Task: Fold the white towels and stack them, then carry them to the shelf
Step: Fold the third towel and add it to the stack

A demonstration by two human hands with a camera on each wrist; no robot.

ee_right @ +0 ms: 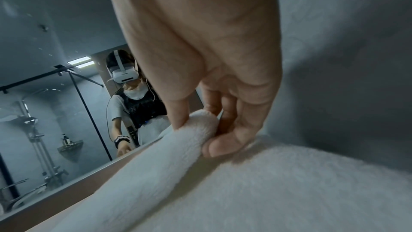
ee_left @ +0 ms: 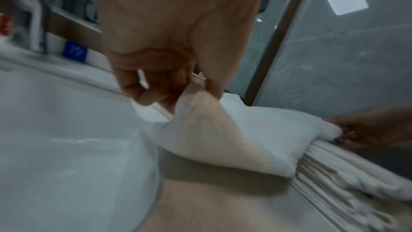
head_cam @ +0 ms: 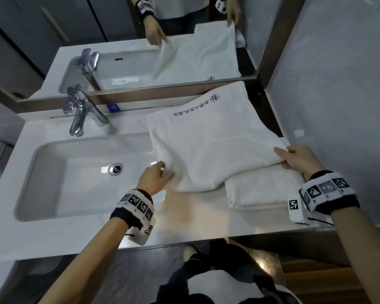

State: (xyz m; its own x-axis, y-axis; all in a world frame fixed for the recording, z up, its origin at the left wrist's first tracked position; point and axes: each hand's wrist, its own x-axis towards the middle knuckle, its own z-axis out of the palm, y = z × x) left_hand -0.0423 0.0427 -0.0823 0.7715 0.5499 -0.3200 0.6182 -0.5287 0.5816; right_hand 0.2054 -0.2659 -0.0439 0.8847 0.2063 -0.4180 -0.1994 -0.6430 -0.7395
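A white towel (head_cam: 208, 141) with dark printed lettering lies spread on the counter right of the sink, its near edge lifted. My left hand (head_cam: 157, 176) pinches its near left corner (ee_left: 196, 105). The near right corner (ee_right: 200, 121) is pinched by my right hand (head_cam: 294, 157) between thumb and fingers. Beneath that edge a folded white towel (head_cam: 263, 189) lies flat on the counter; its stacked layers (ee_left: 347, 168) show in the left wrist view.
The white sink basin (head_cam: 79, 172) with a chrome faucet (head_cam: 81, 108) takes up the counter's left. A mirror (head_cam: 140, 40) runs along the back. A grey wall (head_cam: 338, 84) closes the right side. The bare counter front (head_cam: 184, 220) lies near me.
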